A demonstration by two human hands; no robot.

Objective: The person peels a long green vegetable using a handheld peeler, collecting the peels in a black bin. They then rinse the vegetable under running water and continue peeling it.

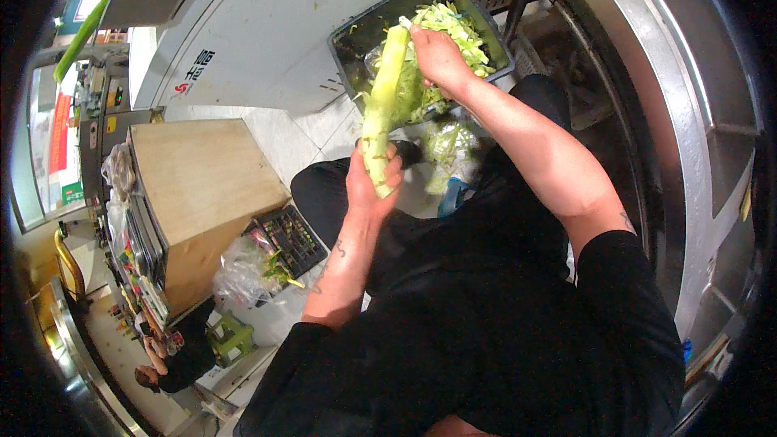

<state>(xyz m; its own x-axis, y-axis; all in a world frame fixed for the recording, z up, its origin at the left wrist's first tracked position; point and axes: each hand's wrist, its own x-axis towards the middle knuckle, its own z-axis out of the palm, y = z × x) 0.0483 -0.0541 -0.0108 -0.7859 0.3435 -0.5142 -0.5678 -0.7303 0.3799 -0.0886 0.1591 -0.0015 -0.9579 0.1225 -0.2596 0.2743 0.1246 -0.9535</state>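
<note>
My left hand (371,185) is wrapped around the lower end of a long, pale green celtuce stem (387,88). The stem slants upward, away from me, over a dark plastic bin (499,30). Its upper stretch is smooth and peeled, while the end near my palm still shows leaf scars. At the far tip, my right hand (442,59) is closed around a small tool with a white part showing, which looks like a peeler (405,22); my fingers hide most of it. Pale green peelings (446,21) are heaped in the bin beneath.
More peelings (446,149) lie on the floor between my legs. At left stand a wooden-topped box (200,164), a black crate (297,237) and a clear plastic bag (243,270). A white appliance (261,30) borders the bin. Another person (182,358) is near a green stool (230,337).
</note>
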